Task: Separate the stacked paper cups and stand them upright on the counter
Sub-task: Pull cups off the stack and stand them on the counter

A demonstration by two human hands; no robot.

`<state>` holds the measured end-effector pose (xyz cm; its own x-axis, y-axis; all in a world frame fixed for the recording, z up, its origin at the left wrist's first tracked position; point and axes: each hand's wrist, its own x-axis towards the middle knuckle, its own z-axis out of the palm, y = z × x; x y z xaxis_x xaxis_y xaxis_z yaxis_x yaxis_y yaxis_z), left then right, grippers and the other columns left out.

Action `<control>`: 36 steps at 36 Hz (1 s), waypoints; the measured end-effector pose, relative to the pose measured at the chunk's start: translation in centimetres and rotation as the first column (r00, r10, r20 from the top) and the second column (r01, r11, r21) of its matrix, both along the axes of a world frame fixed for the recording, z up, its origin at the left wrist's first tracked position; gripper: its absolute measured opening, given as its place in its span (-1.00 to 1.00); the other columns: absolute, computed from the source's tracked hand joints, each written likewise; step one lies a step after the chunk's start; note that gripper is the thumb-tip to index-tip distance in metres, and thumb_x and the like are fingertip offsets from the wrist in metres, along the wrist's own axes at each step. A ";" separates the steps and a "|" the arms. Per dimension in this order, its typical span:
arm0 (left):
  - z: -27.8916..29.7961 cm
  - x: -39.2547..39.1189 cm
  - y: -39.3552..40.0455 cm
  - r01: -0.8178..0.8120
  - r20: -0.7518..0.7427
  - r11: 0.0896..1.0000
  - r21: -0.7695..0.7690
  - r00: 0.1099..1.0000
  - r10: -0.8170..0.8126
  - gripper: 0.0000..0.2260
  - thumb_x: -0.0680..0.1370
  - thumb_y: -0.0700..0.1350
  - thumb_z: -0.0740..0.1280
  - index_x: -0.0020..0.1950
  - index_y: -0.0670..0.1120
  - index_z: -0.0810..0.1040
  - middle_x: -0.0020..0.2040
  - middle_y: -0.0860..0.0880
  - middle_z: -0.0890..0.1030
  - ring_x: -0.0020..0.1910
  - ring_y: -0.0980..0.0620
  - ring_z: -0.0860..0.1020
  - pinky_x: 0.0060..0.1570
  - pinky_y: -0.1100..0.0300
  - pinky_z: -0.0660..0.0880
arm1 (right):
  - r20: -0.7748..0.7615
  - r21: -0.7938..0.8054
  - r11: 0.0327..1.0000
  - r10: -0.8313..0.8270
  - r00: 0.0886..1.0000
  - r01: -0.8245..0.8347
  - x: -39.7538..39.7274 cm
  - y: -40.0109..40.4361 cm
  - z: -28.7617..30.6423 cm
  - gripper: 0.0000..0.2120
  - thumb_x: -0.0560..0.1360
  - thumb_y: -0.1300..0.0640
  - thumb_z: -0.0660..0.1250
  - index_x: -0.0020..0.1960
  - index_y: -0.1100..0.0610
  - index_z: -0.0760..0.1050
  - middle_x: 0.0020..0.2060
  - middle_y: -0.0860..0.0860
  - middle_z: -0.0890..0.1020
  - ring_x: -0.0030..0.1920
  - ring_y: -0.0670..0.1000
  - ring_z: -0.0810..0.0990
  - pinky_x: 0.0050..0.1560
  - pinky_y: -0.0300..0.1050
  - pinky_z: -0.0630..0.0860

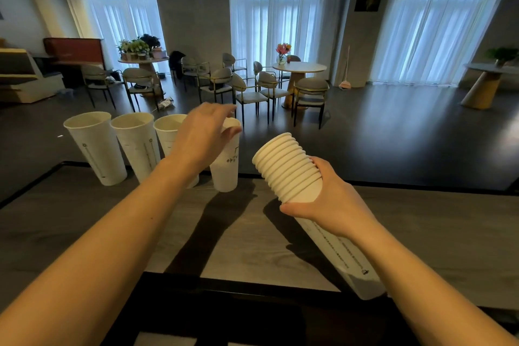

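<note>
Currently our left hand (206,132) pinches the rim of a cup (226,160) at the counter's (421,233) far edge, fourth in a row. Our right hand (328,199) grips the tilted stack (292,168). We should seat the base flat before letting go, since tall tapered paper probably tips easily. Rims are rolled; walls look smooth and white.

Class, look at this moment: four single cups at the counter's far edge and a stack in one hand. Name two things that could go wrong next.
1. The left hand holds the fourth cup by its rim, close to the third cup; the row may topple.
2. The cups stand near the counter far edge, so a knock might send one over.
3. The right hand grips the tilted stack; cups could slide out.
</note>
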<state>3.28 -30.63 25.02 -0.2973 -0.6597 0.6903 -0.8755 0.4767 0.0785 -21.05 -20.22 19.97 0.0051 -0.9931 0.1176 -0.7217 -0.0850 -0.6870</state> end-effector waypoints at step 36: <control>-1.2 -10.4 1.3 -0.015 0.159 0.971 0.240 0.987 -0.025 -0.92 0.56 -0.12 0.34 0.02 -0.10 0.56 -0.06 -0.14 0.63 -0.05 -0.14 0.61 -0.24 0.07 0.47 | -0.139 0.047 0.991 -0.119 0.983 0.127 -8.9 2.9 0.0 0.02 0.27 -0.22 0.58 0.52 -0.17 0.03 0.14 -0.13 0.44 0.07 -0.07 0.43 0.06 -0.01 0.54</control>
<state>-7.17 -29.37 23.86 -0.3946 -0.7982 0.4552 -0.8836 0.4655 0.0502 -29.96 -17.30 19.97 -0.1058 -0.9920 0.0685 -0.8108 0.0462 -0.5834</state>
